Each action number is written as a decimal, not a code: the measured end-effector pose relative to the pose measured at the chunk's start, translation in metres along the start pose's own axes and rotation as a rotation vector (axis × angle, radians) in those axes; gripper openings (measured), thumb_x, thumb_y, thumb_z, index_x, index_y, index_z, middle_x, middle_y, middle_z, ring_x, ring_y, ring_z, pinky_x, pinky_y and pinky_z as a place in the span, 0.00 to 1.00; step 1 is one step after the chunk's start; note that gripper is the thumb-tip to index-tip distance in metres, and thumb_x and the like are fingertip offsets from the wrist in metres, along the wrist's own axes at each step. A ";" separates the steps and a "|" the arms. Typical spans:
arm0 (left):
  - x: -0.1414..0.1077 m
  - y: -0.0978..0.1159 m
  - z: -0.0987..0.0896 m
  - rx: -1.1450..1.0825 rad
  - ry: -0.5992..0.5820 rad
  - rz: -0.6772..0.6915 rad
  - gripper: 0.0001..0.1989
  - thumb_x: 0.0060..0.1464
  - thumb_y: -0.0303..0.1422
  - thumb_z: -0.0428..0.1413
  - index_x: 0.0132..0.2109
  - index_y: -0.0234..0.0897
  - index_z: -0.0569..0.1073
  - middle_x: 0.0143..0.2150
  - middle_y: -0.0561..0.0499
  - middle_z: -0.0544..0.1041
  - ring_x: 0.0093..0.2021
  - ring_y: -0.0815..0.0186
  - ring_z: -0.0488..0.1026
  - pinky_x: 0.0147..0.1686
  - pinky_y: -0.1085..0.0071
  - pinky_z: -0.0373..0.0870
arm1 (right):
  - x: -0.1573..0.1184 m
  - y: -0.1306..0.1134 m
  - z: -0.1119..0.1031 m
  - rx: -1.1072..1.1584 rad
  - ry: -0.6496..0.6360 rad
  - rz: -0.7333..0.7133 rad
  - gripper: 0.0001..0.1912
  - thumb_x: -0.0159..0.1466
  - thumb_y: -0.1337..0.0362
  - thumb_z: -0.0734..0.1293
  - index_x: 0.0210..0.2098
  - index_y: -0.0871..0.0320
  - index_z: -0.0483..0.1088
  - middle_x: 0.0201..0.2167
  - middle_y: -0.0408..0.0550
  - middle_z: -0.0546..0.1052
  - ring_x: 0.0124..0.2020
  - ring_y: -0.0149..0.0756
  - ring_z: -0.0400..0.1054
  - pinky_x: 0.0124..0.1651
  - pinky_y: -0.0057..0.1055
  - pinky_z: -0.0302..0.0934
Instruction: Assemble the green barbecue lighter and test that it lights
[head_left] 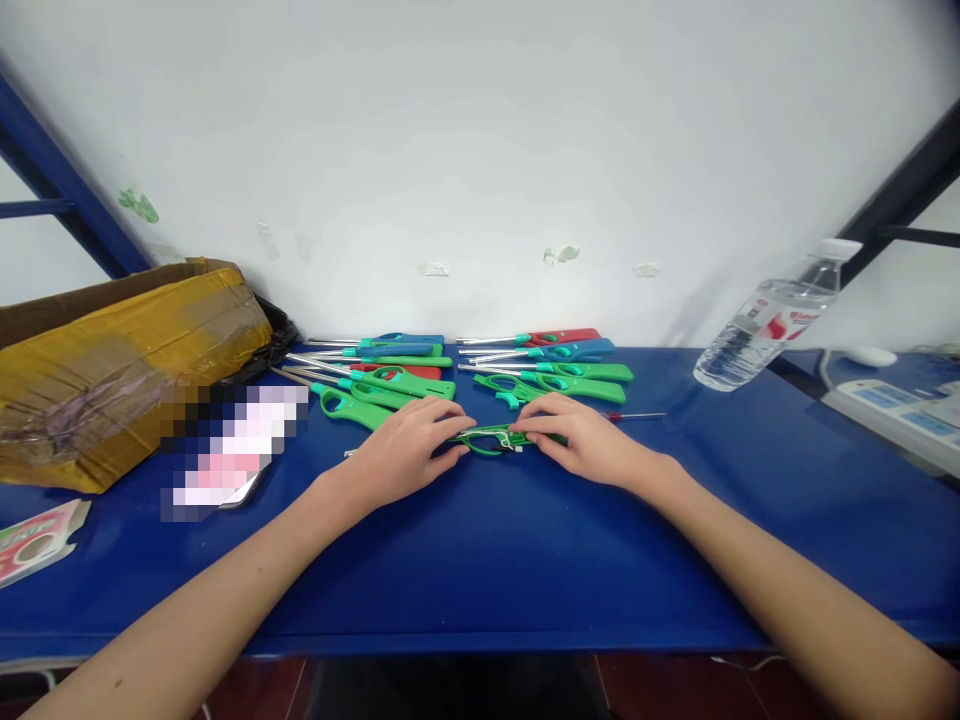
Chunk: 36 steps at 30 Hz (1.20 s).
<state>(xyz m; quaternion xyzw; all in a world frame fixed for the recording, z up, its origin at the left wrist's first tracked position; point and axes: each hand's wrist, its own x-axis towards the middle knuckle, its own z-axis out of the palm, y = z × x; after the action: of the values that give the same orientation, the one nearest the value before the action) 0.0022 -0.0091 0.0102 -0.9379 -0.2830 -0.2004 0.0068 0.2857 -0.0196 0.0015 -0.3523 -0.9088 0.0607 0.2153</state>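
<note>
Between my two hands is an opened green stick lighter (480,449), with white wire and small inner parts showing around its finger loop. My left hand (405,448) is closed, pinching its left end between thumb and fingers. At the other end my right hand (581,437) pinches it, covering part of the handle. Just beyond my fingers lies a loose green piece with a loop (495,382), and a teal trigger (509,400) is beside it. A screwdriver (641,415) with a dark red handle pokes out behind my right hand.
Several stick lighters lie in a left pile (405,385) and a right pile (577,370) by the wall. A taped carton (127,370), a phone (244,485) and a card piece (37,540) are leftward. At right stand a tilted water bottle (776,320) and a power strip (900,410).
</note>
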 end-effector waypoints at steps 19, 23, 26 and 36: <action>0.006 0.002 0.018 -0.139 -0.010 -0.054 0.19 0.62 0.33 0.59 0.58 0.35 0.70 0.47 0.44 0.77 0.50 0.58 0.73 0.54 0.58 0.68 | 0.000 0.001 0.007 0.033 0.059 -0.007 0.14 0.67 0.69 0.62 0.46 0.54 0.78 0.45 0.52 0.78 0.44 0.41 0.74 0.46 0.41 0.70; 0.005 0.002 0.016 -0.158 0.024 -0.029 0.19 0.61 0.33 0.59 0.58 0.37 0.71 0.46 0.45 0.77 0.49 0.57 0.72 0.53 0.59 0.68 | 0.001 0.000 0.006 0.042 0.090 -0.012 0.13 0.67 0.68 0.63 0.46 0.53 0.77 0.44 0.52 0.78 0.45 0.41 0.74 0.47 0.40 0.70; 0.005 0.002 0.015 -0.152 0.039 -0.011 0.18 0.62 0.32 0.59 0.58 0.38 0.71 0.46 0.45 0.77 0.49 0.57 0.71 0.52 0.58 0.68 | 0.001 -0.002 0.004 0.046 0.098 -0.015 0.12 0.67 0.68 0.63 0.45 0.54 0.76 0.44 0.52 0.78 0.45 0.41 0.74 0.46 0.40 0.70; 0.005 0.002 0.014 -0.128 0.032 0.015 0.16 0.61 0.32 0.59 0.55 0.36 0.73 0.45 0.45 0.77 0.49 0.58 0.71 0.52 0.60 0.67 | 0.002 -0.004 0.003 0.012 0.062 -0.038 0.11 0.68 0.69 0.62 0.44 0.55 0.76 0.45 0.53 0.77 0.45 0.42 0.73 0.47 0.41 0.69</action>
<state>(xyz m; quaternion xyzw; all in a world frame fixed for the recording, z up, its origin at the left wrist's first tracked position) 0.0123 -0.0067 -0.0001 -0.9353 -0.2622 -0.2330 -0.0473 0.2808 -0.0213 0.0007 -0.3356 -0.9078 0.0510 0.2463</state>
